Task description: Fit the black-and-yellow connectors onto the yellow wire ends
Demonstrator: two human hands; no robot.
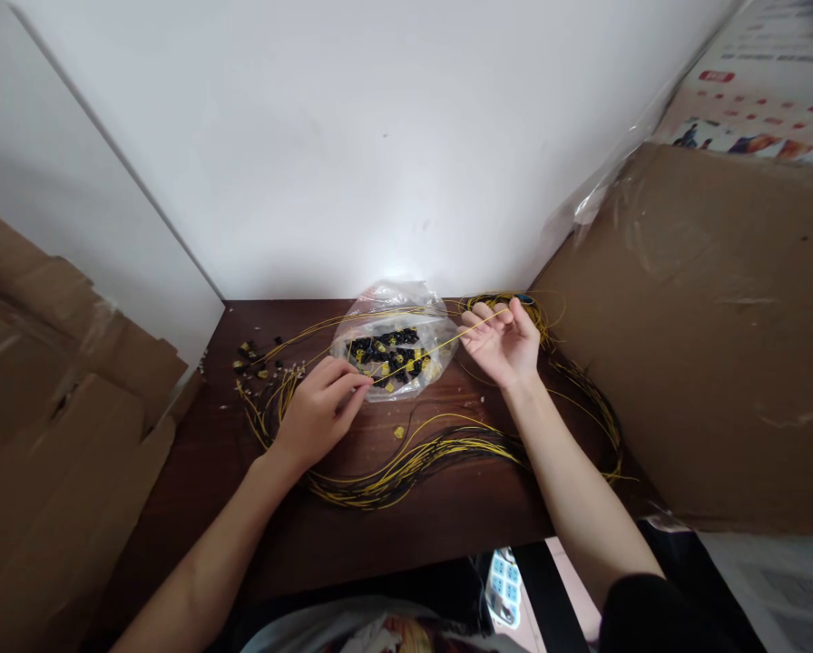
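My left hand (319,404) pinches one end of a thin yellow wire (434,348) at the near edge of a clear plastic bag (394,328) that holds small black and yellow parts. My right hand (504,340) is raised to the right of the bag and pinches the same wire further along, so it runs taut between both hands. A large loop of several yellow and black wires (406,467) lies on the dark wooden table (447,517) around my hands.
Loose black and yellow parts (253,358) lie at the table's back left. Cardboard sheets stand at the right (706,345) and lie at the left (53,408). A white wall (379,136) closes the back. A white power strip (505,585) shows below the table's front edge.
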